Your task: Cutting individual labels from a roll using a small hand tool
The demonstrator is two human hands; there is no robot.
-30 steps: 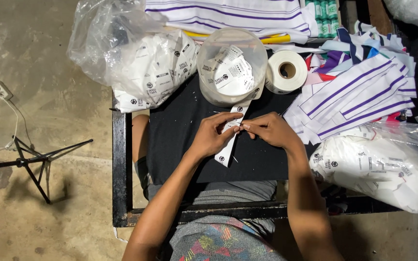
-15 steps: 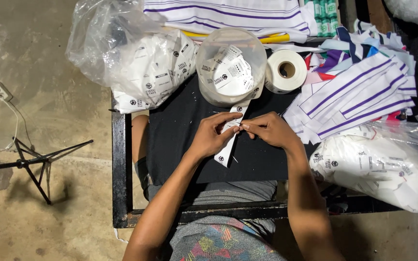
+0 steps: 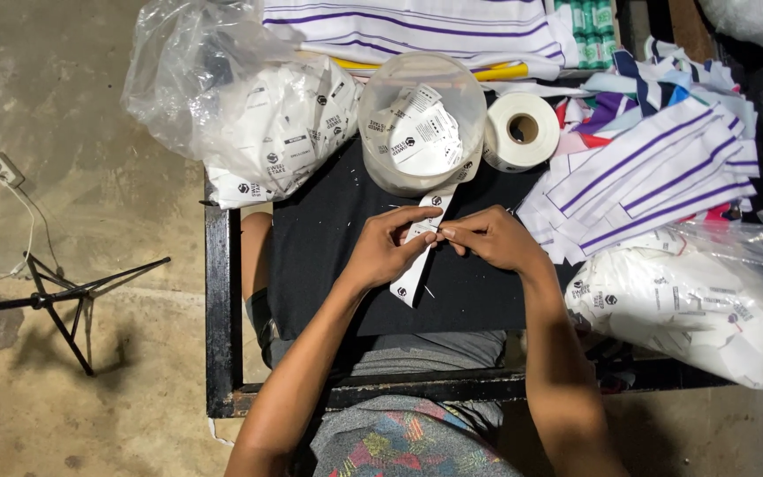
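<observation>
At frame centre, our left hand (image 3: 388, 250) and right hand (image 3: 490, 240) pinch one long white paper tag (image 3: 412, 272); the round clear plastic tub (image 3: 423, 124) above holds some tags, and the clear bags of white tags (image 3: 253, 132) remain full.

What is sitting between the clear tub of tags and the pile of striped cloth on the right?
A roll of white tape lies on its side there, beside the clear tub and against the striped cloth, as the head view shows.

Upper left lies a clear plastic bag of white printed tags (image 3: 258, 124). At top centre, a round white tape roll (image 3: 523, 131) sits beside folded white purple-striped fabric (image 3: 655, 168). A black tripod stand (image 3: 55, 300) occupies the left floor.
</observation>
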